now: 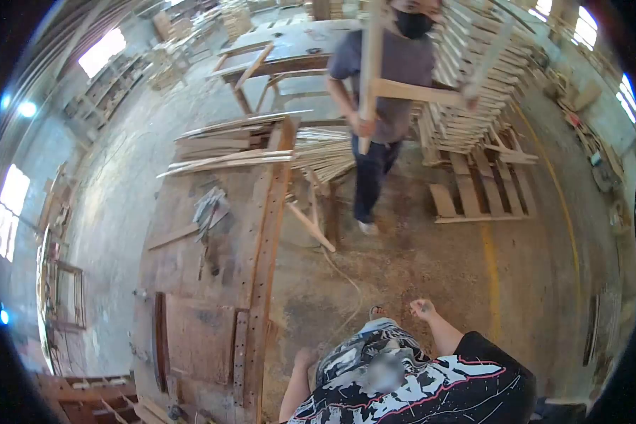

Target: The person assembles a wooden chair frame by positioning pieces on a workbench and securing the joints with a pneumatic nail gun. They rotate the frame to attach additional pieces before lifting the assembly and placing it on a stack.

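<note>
My right hand point(422, 309) hangs out in front of my body over the bare floor. Its fingers look loosely bent and a little apart, and I see nothing held in it. Low at my other side, my left hand point(305, 357) is beside the patterned shirt, close to the right edge of the wooden workbench point(219, 286). Blur hides its fingers. A crumpled grey cloth point(212, 210) and a thin wood strip point(173, 237) lie on the bench. Nearer me, a flat wooden board point(201, 343) rests between two darker bars.
Ahead, a masked person point(389, 92) carries a wooden frame point(371, 78). Wood strips point(226, 145) lie across the bench's far end. Stacked slats point(466, 85) stand by a pallet point(480, 187) at right. A hose point(350, 279) trails over the floor; another table point(297, 42) stands behind.
</note>
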Demonstrator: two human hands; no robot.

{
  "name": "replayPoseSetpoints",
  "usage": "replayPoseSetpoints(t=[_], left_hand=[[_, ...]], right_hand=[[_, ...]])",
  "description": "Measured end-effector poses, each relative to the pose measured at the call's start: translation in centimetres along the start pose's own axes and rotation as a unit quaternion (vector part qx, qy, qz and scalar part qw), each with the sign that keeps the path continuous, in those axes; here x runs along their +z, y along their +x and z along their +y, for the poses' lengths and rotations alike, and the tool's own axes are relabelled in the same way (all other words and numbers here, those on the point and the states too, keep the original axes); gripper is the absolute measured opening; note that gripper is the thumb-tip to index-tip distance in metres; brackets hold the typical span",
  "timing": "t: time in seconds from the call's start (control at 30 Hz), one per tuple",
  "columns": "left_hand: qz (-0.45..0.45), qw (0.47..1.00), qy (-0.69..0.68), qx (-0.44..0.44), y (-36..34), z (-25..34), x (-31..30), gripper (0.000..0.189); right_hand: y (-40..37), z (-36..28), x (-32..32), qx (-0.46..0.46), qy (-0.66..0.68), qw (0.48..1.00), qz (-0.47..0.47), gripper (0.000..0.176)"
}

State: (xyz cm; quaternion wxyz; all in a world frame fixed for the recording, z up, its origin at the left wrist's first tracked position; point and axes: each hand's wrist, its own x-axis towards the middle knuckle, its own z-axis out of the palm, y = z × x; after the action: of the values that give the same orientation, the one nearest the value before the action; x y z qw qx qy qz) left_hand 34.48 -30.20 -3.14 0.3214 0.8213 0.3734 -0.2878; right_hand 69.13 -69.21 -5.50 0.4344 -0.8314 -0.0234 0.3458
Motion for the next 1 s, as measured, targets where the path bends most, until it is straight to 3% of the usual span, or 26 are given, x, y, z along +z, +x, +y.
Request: replayPoseSetpoints(t=[0.07,0.1,0.13,0.17,0.2,0.23,0.27,0.3,0.33,0.4,0.43,0.47,0.5,0.57,0.7,0.8,0.83,0.87,0.9,0.97,1.0], left_hand=[[0.034,0.998,-0.051,0.018,-1.9,0.9,-2.6,0.047],[0.072,0.993,-0.089,0.02,-2.1,0.6,-2.7,0.045],[0.116,0.984,-0.131,0.012,-2.5,-0.2,-2.5,0.042],[0.111,0.984,-0.138,-0.014,-3.4,-0.5,-3.3,0.041],[0.106,0.982,-0.151,-0.041,-4.4,-1.0,-4.2,0.04],[0.11,0.981,-0.144,-0.07,-4.7,-2.2,-4.1,0.04],[0.107,0.98,-0.138,-0.095,-4.7,-3.6,-3.2,0.039],[0.105,0.98,-0.127,-0.115,-5.8,-4.6,-3.2,0.038],[0.094,0.98,-0.113,-0.13,-6.8,-5.7,-3.2,0.036],[0.094,0.966,-0.148,-0.193,-11.3,-6.0,-4.7,0.033],[0.132,0.942,-0.204,-0.233,-12.0,-6.6,-3.7,0.033],[0.171,0.911,-0.256,-0.274,-12.9,-6.6,-2.8,0.033],[0.233,0.884,-0.281,-0.291,-13.9,-6.8,-1.0,0.035],[0.336,0.814,-0.333,-0.337,-16.9,-5.3,2.3,0.036],[0.481,0.629,-0.428,-0.436,-24.0,1.3,10.3,0.033],[0.521,0.494,-0.471,-0.512,-30.0,7.9,17.1,0.035],[0.516,0.452,-0.488,-0.541,-32.6,9.9,19.2,0.037],[0.504,0.431,-0.473,-0.58,-35.1,11.7,21.3,0.037],[0.492,0.41,-0.458,-0.616,-37.6,13.2,23.2,0.037],[0.544,0.284,-0.51,-0.603,-40.9,14.1,29.9,0.039],[0.57,0.214,-0.529,-0.591,-42.5,14.5,33.0,0.04]], right_hand=[[-1.0,0.6,1.7,0.036,-0.079,0.993,-0.078,0.03],[-1.2,-0.2,2.2,0.002,-0.185,0.975,-0.122,0.027],[0.7,3.4,3.2,0.005,-0.138,0.979,-0.153,0.026],[-0.9,0.8,3.5,0.121,0.036,0.981,-0.148,0.023],[-2.1,-2.4,3.6,0.081,-0.012,0.987,-0.14,0.02],[1.9,2.3,4.0,0.045,0.041,0.988,-0.142,0.019],[-0.4,-2.6,3.5,0.06,-0.03,0.988,-0.138,0.021],[0.5,-2.8,4.0,0.048,0.036,0.989,-0.134,0.024],[-0.6,-5.3,3.8,0.073,0.016,0.988,-0.132,0.029],[2.3,-2.6,3.4,-0.001,0.045,0.979,-0.197,0.03],[6.5,0.1,2.7,-0.113,-0.116,0.944,-0.287,0.03],[10.4,2.5,2.1,-0.269,-0.285,0.857,-0.334,0.029],[14.1,4.9,1.4,-0.412,-0.372,0.758,-0.343,0.029],[13.0,-1.2,2.1,-0.211,-0.335,0.826,-0.401,0.026],[13.1,-10.7,5.2,-0.073,-0.328,0.803,-0.492,0.021],[13.1,-16.7,8.5,-0.045,-0.335,0.785,-0.519,0.021],[13.8,-16.4,10.0,-0.086,-0.282,0.815,-0.5,0.03],[15.6,-17.6,12.6,-0.015,-0.335,0.809,-0.483,0.031],[16.7,-18.1,15.3,-0.05,-0.294,0.79,-0.536,0.029],[17.3,-18.2,19.0,-0.116,-0.209,0.741,-0.628,0.027],[16.3,-18.0,20.5,-0.13,-0.241,0.745,-0.608,0.026]])
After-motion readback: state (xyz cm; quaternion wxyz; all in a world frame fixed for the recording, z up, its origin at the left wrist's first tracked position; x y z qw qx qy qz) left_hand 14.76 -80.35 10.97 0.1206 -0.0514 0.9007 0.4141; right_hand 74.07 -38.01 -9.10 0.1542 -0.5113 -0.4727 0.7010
